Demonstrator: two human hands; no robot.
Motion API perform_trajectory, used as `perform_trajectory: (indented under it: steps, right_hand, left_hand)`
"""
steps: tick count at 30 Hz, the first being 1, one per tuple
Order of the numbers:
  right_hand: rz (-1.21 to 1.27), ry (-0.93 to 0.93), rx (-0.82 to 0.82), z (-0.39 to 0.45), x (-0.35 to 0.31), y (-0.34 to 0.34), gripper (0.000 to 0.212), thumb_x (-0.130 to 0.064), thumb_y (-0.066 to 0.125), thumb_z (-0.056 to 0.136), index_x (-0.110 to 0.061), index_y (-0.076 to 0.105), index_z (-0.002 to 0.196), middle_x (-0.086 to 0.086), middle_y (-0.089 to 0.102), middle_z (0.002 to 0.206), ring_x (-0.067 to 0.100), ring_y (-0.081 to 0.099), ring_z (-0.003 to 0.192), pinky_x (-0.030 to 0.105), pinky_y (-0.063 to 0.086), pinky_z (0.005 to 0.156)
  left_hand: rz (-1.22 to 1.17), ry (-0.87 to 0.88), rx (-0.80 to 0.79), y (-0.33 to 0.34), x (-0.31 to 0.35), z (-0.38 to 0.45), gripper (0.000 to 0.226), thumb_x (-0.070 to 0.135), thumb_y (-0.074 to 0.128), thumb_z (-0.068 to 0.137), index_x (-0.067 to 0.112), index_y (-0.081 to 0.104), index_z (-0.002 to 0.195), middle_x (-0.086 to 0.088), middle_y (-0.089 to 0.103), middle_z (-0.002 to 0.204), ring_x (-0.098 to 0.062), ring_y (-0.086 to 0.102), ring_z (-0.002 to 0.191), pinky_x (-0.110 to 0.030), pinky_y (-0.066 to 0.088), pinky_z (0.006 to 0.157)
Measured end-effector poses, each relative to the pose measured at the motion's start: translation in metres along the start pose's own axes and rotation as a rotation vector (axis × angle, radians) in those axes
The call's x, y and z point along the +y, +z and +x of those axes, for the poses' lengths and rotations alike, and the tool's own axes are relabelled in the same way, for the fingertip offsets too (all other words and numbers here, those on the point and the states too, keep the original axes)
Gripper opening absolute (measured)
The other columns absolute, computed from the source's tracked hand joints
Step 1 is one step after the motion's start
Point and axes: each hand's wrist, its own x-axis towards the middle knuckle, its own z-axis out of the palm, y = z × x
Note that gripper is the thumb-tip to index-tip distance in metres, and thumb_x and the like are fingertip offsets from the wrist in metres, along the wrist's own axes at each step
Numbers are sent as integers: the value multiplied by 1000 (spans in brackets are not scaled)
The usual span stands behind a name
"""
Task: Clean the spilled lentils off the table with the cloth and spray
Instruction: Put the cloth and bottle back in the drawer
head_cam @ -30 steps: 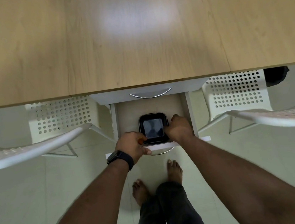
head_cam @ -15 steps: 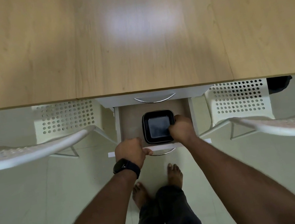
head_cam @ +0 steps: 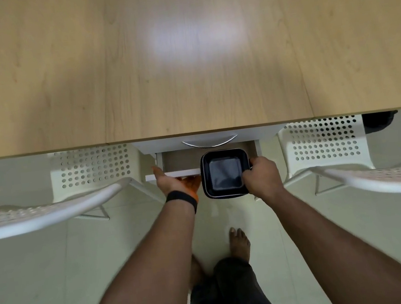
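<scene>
Black rigid container (head_cam: 225, 174), judged light: gripped at its right rim by right hand (head_cam: 263, 178); drawer front (head_cam: 174, 174) pressed by flat-fingered left hand (head_cam: 173, 183).

The table (head_cam: 182, 53) lies bare across the far half. Under its near edge a drawer (head_cam: 172, 174) stands partly open, its front held by the left hand (head_cam: 173, 183). The right hand (head_cam: 262, 177) grips a black bowl (head_cam: 224, 173) over the drawer's right part, blocking it. White chairs (head_cam: 50, 215) flank left and right (head_cam: 374, 181), leaving a floor lane (head_cam: 266, 219) between them.
</scene>
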Motion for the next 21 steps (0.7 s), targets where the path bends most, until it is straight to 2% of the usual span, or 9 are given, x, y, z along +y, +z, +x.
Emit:
perform_trajectory:
  steps: [2,5,7,9,13,15,17,19,21]
  right_hand:
    - [8,1,-11,1,2,-1,7,-2,58,87,-4,64,84,6,60,73,22,58,64,32,51,57]
    - [15,16,-21,2,3,-1,10,0,56,84,-2,66,82,6,62,71,28,63,65,39,59,61]
    - [21,18,-22,4,3,-1,9,0,56,84,-1,64,81,7,61,71,28,62,64,36,55,57]
    - [19,11,-27,6,1,-2,9,0,56,84,-2,61,77,6,60,70,22,58,62,29,44,51]
    - [26,13,-32,9,-3,-4,12,0,56,84,-7,58,74,5,58,70,19,55,61,26,37,48]
    - [19,10,-36,6,-6,-5,11,1,56,84,-5,59,75,5,58,69,22,56,61,28,42,50]
    - [27,21,-38,1,-8,-6,10,1,55,83,-4,59,75,7,58,69,25,58,61,32,49,52]
    - [32,32,-51,-5,-12,-9,10,2,54,82,-4,59,75,8,59,70,29,61,63,38,57,58]
    - [45,34,-61,-14,-17,-13,11,1,53,80,-1,63,77,11,63,71,34,66,67,47,62,64]
  left_hand:
    - [-50,5,-71,10,5,5,87,82,56,84,15,55,139,-21,67,127,-45,68,110,-66,53,97]
    - [-141,0,-182,27,11,10,88,85,53,83,16,63,136,-21,68,129,-45,66,117,-69,48,102]
    - [-154,-23,-211,37,15,13,92,84,52,85,12,57,141,-22,62,137,-43,61,123,-65,44,109]
    - [-149,-35,-223,46,19,16,96,84,49,87,8,51,145,-22,56,142,-41,57,127,-61,41,113]
    - [-51,-33,-238,41,18,11,94,81,38,94,3,48,146,-24,57,140,-39,59,125,-58,40,115]
    - [87,-21,-245,30,17,6,95,78,30,98,1,42,152,-24,52,146,-40,52,136,-57,35,119]
    - [347,-3,-217,19,17,1,81,69,32,103,4,51,147,-21,57,144,-37,51,139,-54,42,113]
    - [661,12,-190,8,17,-10,54,52,43,107,9,65,131,-17,68,132,-35,61,126,-48,52,95]
    - [887,-4,-218,-3,20,-30,36,37,49,108,12,70,122,-15,73,122,-33,69,110,-44,56,85]
